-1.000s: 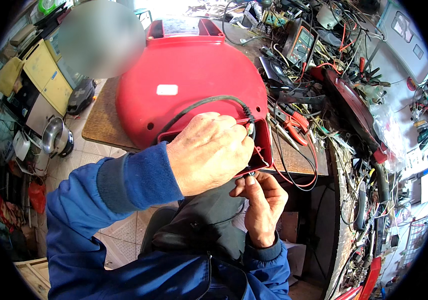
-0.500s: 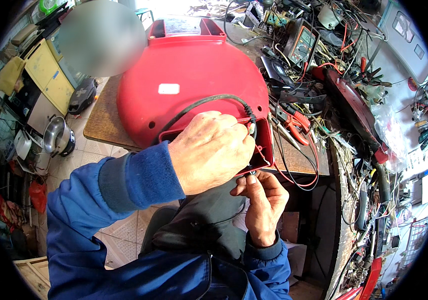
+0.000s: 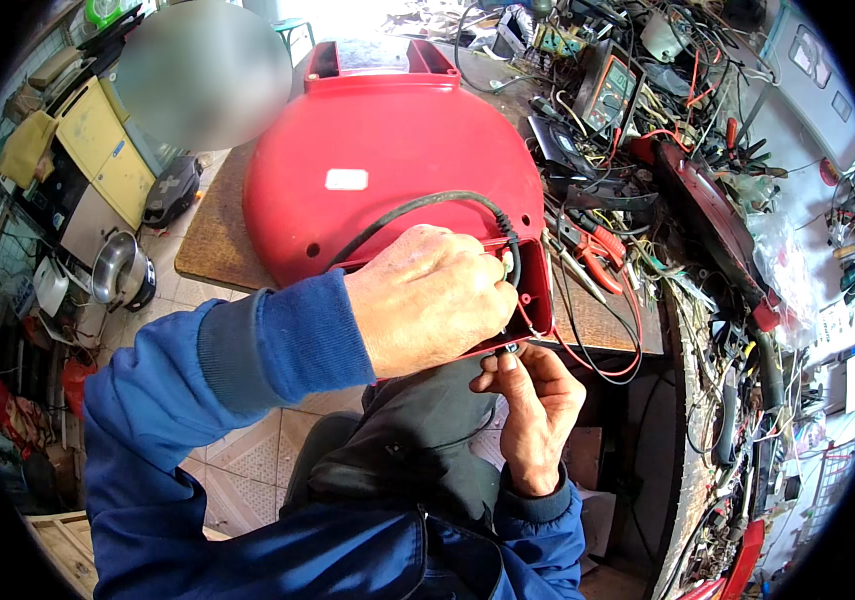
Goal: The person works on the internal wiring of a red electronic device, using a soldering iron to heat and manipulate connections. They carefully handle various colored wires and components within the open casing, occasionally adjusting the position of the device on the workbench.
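Note:
A large red plastic housing [image 3: 398, 140] lies on the wooden table, with an open red compartment [image 3: 545, 290] at its near edge. A thick black cable [image 3: 418, 200] arches over the housing and drops into that compartment. My left hand [image 3: 433, 300] reaches over the compartment with its fingers curled into it; its knuckles hide what the fingertips grip. Just below the near rim, my right hand [image 3: 536, 400] is closed, thumb against forefinger, around something small and dark. Thin red wire [image 3: 526, 316] shows inside the compartment beside my left hand.
On the right, red-handled pliers [image 3: 598, 262], a multimeter [image 3: 610, 92] and tangled wires crowd the table [image 3: 210, 240]. A long dark-red part [image 3: 708, 215] lies beyond them. A steel pot [image 3: 120, 268] stands at the left. A person with a blurred head is at the far left.
The housing and both hands appear shifted slightly right in the view, along with the surroundings. Each hand keeps its closed grip at the compartment.

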`<state>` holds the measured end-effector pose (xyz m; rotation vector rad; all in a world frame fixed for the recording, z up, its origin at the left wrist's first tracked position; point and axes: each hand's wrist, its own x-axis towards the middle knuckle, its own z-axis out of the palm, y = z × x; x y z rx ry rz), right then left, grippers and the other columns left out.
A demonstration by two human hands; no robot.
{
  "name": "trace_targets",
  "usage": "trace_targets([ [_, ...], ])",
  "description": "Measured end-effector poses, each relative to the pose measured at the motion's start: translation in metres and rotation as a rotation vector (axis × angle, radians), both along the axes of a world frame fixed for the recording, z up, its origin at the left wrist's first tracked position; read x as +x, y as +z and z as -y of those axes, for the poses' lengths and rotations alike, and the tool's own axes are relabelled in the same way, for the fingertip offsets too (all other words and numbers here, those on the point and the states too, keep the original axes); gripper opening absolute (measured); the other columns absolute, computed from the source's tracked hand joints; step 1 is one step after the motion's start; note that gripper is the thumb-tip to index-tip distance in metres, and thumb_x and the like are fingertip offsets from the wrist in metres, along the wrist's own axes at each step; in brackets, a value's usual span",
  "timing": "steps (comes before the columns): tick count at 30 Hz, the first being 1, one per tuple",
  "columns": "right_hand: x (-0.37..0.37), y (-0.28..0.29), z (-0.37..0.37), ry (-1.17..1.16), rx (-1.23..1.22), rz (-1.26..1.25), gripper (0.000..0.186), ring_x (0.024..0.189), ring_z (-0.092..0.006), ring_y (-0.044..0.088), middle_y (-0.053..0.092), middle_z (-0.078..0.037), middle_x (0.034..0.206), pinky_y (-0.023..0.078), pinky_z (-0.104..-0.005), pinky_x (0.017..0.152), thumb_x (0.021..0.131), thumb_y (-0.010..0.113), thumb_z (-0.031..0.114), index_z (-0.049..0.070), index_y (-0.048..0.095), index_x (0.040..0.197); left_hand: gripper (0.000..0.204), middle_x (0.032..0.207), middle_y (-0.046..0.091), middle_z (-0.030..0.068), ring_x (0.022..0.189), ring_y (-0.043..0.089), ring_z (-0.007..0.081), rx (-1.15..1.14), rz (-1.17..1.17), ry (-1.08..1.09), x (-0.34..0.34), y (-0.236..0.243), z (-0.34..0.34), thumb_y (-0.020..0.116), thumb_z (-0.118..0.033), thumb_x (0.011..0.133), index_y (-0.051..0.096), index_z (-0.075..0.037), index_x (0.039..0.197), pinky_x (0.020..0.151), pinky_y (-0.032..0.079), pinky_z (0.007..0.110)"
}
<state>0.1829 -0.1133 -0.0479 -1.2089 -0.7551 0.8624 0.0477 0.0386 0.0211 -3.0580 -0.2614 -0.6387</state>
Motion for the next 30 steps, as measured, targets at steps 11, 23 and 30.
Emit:
trace_targets([
  [11, 0.003, 0.002, 0.000, 0.021, -0.013, 0.013, 0.018, 0.076, -0.0138, 0.069, 0.072, -0.009, 0.091, 0.055, -0.0269, 0.073, 0.101, 0.068, 0.004, -0.011, 0.068, 0.111, 0.012, 0.092, 0.065, 0.0119, 0.088, 0.068, 0.0282, -0.051, -0.033, -0.034, -0.004, 0.009, -0.001, 0.064, -0.016, 0.086, 0.067, -0.005, 0.084, 0.075, 0.057, 0.041],
  [23, 0.002, 0.001, -0.001, -0.009, -0.029, 0.040, 0.017, 0.073, -0.0207, 0.072, 0.074, -0.015, 0.090, 0.059, -0.0311, 0.071, 0.099, 0.067, 0.002, -0.012, 0.066, 0.110, 0.014, 0.097, 0.060, 0.0095, 0.088, 0.066, 0.0263, 0.001, 0.046, -0.074, -0.002, 0.004, -0.005, 0.064, -0.019, 0.085, 0.066, -0.005, 0.083, 0.068, 0.057, 0.040],
  [30, 0.002, -0.003, -0.002, -0.014, 0.005, 0.029, 0.020, 0.074, -0.0199, 0.071, 0.074, -0.015, 0.091, 0.060, -0.0328, 0.072, 0.100, 0.066, 0.004, -0.013, 0.067, 0.110, 0.016, 0.095, 0.060, 0.0088, 0.090, 0.063, 0.0252, -0.002, 0.051, -0.113, 0.003, -0.001, -0.007, 0.062, -0.020, 0.085, 0.064, -0.005, 0.080, 0.074, 0.056, 0.038],
])
